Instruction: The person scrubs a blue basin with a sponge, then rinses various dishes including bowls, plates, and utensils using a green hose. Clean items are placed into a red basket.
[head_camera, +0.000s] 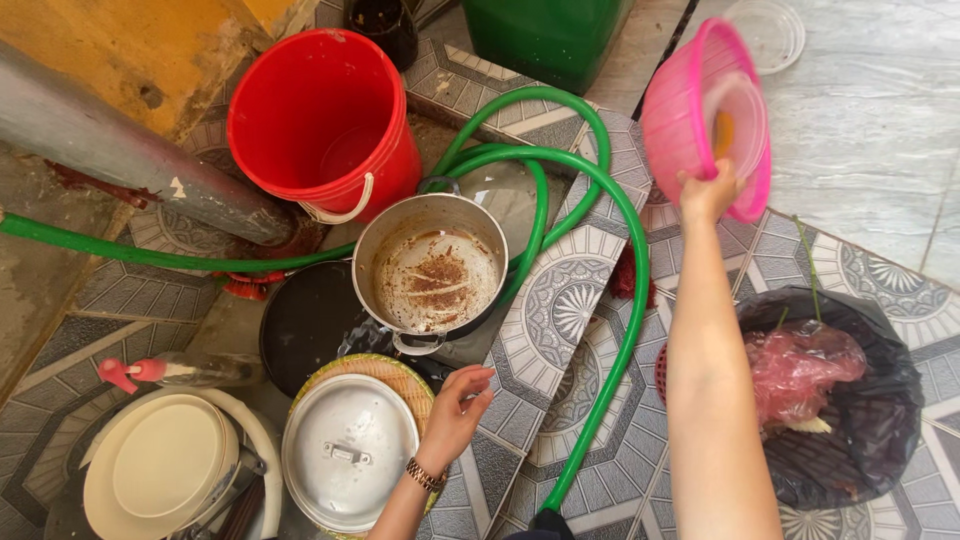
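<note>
Hovering low at about six o'clock, the left hand (455, 405) hangs loosely spread with fingers slightly curled, holding nothing, just beside a round metal lid (348, 450) that rests on a woven tray (400, 375). At eight o'clock sits a stack of cream plates (160, 465). Just beyond the hand stands a dirty steel pot (433, 275) with brown residue across its bottom, and a green hose (610, 300) loops around it over the patterned floor tiles (560, 300). At four o'clock a bin lined with a black bag (870, 420) holds pink plastic scraps. Farther out, at one o'clock, the right hand (708, 192) is raised and closed on the lower rim of a pink plastic basket (690, 120), tipped on its side with a clear plastic bowl (738, 125) nested inside. Both look light and fairly stiff, probably wet and slippery, so the rim, pinched through both layers, seems the surest hold. At eleven o'clock stands a red bucket (320, 120).
</note>
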